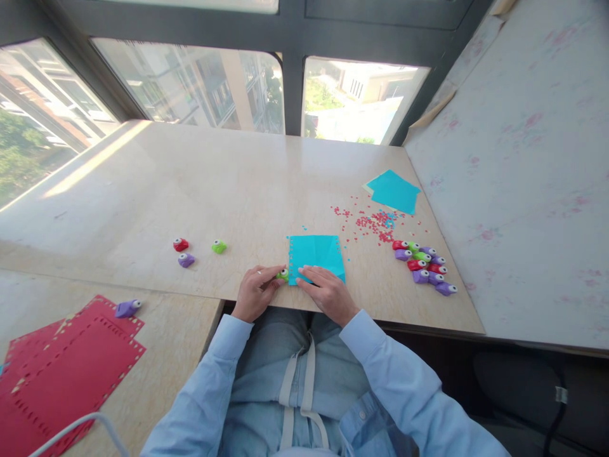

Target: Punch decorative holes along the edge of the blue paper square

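Observation:
In front of me on the tabletop lies a blue paper sheet [316,251] with small holes punched along its left and right edges. My left hand [257,289] is closed around a green paper punch [283,275] at the lower left edge of the sheet. Flat on the sheet's lower part rests my right hand [328,293], its fingers stretched out over the paper. Part of the green punch is hidden by the left fingers.
Several coloured punches [420,258] cluster at the right, below scattered red confetti [375,223] and blue sheets [394,190]. Left stand red [181,244], purple [186,259] and green [219,246] punches. Punched red sheets [80,362] and another purple punch [127,309] lie lower left.

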### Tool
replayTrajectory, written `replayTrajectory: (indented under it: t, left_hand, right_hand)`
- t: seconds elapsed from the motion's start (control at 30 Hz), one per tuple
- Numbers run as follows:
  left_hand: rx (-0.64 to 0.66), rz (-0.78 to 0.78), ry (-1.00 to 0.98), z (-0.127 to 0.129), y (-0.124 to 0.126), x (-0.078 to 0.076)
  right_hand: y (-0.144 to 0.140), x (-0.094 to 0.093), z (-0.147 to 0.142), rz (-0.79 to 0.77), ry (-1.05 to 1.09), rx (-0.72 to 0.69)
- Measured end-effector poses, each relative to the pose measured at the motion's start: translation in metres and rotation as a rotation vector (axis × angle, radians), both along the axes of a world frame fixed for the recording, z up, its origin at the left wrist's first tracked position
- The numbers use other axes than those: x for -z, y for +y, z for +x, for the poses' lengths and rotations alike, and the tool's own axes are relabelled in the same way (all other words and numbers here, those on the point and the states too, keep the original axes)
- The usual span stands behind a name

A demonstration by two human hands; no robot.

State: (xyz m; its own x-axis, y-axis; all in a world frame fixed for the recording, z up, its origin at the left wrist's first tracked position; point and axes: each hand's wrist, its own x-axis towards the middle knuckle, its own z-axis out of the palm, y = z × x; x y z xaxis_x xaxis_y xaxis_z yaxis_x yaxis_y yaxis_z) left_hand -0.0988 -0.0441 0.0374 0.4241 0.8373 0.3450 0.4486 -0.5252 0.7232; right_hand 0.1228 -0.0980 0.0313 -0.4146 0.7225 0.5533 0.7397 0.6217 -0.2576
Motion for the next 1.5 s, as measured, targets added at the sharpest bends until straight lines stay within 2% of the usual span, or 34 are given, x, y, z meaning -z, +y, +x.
replayTrajectory:
  t: [0.53, 0.83, 1.2, 1.37, 1.5]
  left_hand:
    - [-0.003, -0.001, 0.027, 0.002, -0.001, -0.004]
    - [0.011, 0.005, 0.026, 0.001, 0.0, 0.001]
    - [0.022, 0.02, 0.072, 0.004, -0.001, -0.005]
    - [-0.062, -0.09, -0.022, 0.003, -0.003, -0.006]
    - [-0.21, -0.25, -0.074, -0.001, -0.005, -0.023]
  right_hand:
    - [0.001, -0.002, 0.0, -0.019, 0.004, -0.003]
    - [0.006, -0.003, -0.005, -0.006, -0.034, 0.005]
    - [0.007, -0.007, -0.009, -0.043, -0.059, 0.022]
    - [0.008, -0.004, -0.008, -0.057, -0.031, 0.008]
    - [0.005, -0.009, -0.006, -0.074, 0.113, 0.003]
